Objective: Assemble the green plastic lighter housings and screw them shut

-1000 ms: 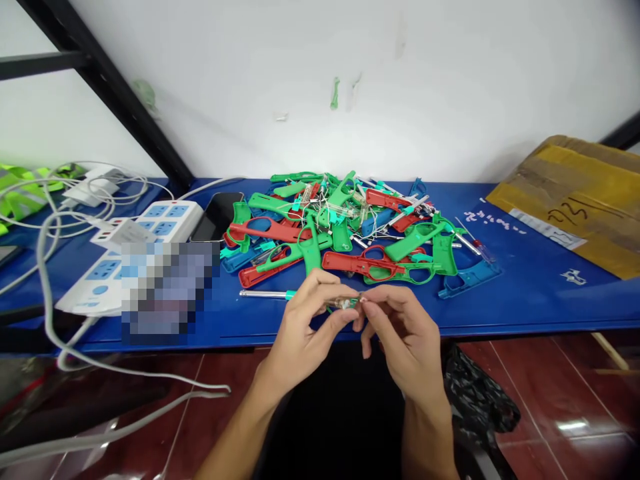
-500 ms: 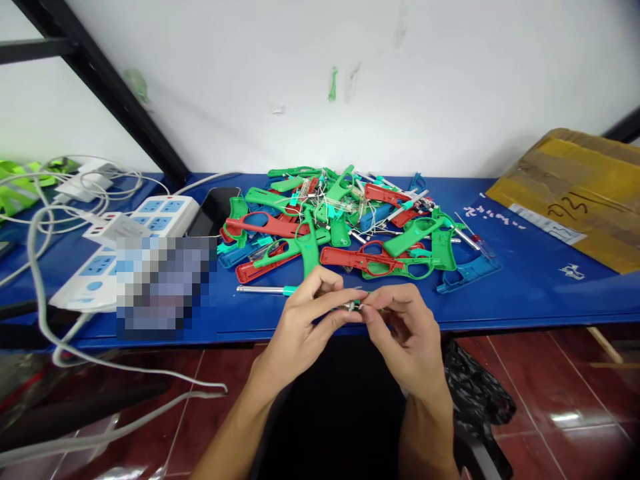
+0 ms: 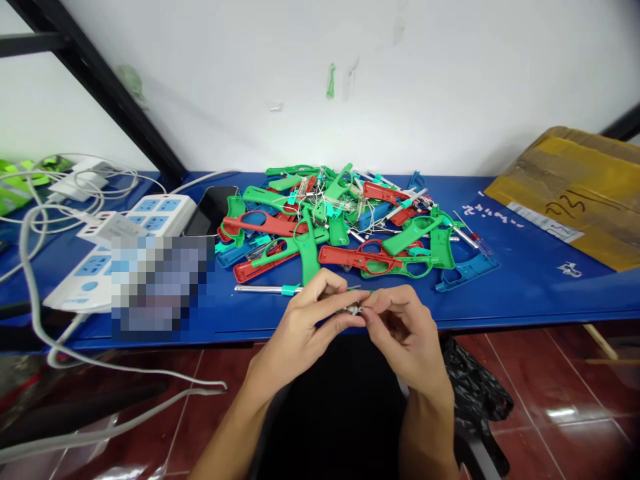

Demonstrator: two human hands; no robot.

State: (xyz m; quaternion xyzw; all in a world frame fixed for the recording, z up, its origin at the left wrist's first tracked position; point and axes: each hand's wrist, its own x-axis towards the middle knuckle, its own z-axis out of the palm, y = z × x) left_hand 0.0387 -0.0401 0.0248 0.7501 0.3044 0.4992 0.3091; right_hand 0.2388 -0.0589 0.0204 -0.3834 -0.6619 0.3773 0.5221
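My left hand (image 3: 306, 327) and my right hand (image 3: 411, 343) meet above the table's front edge, fingertips almost touching. Between them is a small silvery metal part (image 3: 355, 309); both hands pinch it, and the fingers cover most of it. A bit of green shows by the fingertips, its shape unclear. Just beyond my left hand lies a metal lighter tube (image 3: 260, 289) with a teal collar. Behind the hands spreads a pile of lighter shell halves, among them a green shell (image 3: 309, 257), a red shell (image 3: 350, 257) and a blue shell (image 3: 467, 272), mixed with wires and tubes.
On the left of the blue table (image 3: 525, 293) are a white power strip (image 3: 167, 208), a dark phone (image 3: 213, 210), a pixelated object (image 3: 165, 287) and loose white cables (image 3: 30, 267). A taped cardboard box (image 3: 575, 193) stands at the right. A black bag (image 3: 475, 387) hangs below.
The hands stay pinched around the small part, which has shifted slightly in the fingers. Less green shows beside it now. The whole view has moved a little.
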